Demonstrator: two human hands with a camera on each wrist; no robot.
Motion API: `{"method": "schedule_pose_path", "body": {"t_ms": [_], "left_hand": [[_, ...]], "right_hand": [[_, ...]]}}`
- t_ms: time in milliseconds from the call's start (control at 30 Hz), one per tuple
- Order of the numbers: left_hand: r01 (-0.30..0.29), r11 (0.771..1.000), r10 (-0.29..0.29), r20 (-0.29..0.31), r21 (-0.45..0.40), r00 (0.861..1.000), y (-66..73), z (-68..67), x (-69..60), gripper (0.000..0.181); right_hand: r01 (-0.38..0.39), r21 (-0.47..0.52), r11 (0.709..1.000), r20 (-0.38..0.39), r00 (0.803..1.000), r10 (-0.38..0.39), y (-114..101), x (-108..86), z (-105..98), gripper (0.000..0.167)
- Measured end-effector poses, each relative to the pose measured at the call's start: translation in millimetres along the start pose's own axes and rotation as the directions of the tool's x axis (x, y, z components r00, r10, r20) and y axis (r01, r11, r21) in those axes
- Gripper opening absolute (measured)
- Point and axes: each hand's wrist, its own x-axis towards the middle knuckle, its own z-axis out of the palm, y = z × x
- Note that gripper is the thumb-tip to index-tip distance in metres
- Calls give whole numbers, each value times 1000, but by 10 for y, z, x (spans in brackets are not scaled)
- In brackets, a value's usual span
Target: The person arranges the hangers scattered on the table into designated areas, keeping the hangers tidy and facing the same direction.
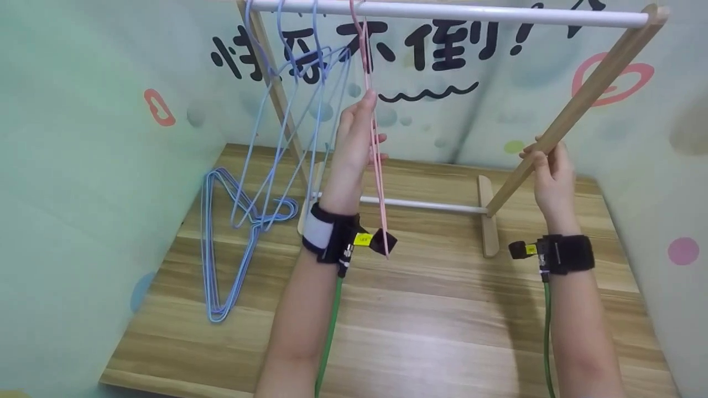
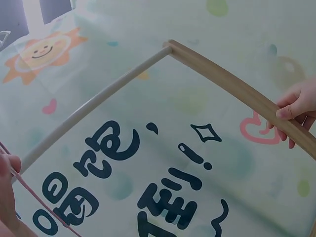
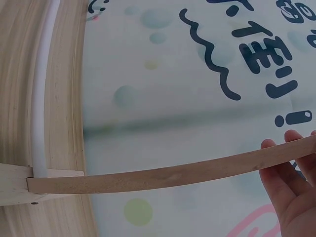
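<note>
A pink hanger (image 1: 379, 182) hangs from the white top rod (image 1: 470, 13) of a wooden rack. My left hand (image 1: 354, 138) holds its side, fingertips showing past the wire; the left wrist view catches part of that hand (image 2: 6, 197) and the pink wire (image 2: 49, 210) at its lower left. Several blue hangers (image 1: 256, 127) hang on the rod to the left. With thumb and fingers on opposite sides, my right hand (image 1: 555, 185) grips the slanting right post (image 1: 586, 99). The right wrist view shows this hand (image 3: 296, 192) at the post's (image 3: 148, 180) right end.
A bundle of blue and purple hangers (image 1: 206, 237) lies on the wooden table (image 1: 431, 331) at left. A white lower bar (image 1: 431, 205) joins the rack's feet, the right foot (image 1: 489, 237) resting on the table. Behind stands a printed backdrop (image 1: 182, 50). Green cables run along both forearms.
</note>
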Motion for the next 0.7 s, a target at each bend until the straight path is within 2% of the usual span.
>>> {"method": "schedule_pose_path", "body": {"t_ms": [233,467,700], "left_hand": [[17,1000,-17,-6,16,1000,-73,10,26,61],[46,998,-45,-25,40,999,-196,10,33,63],[59,998,-58,-39,19,998,-263,13,11,62]], "right_hand": [[31,-16,999,16,999,-31,-96,-59,11,27],[33,-30,999,14,999,-33,-36,-58,-20,26],[56,-47,997,10,998,-56,-48,-80,-46,27]]}}
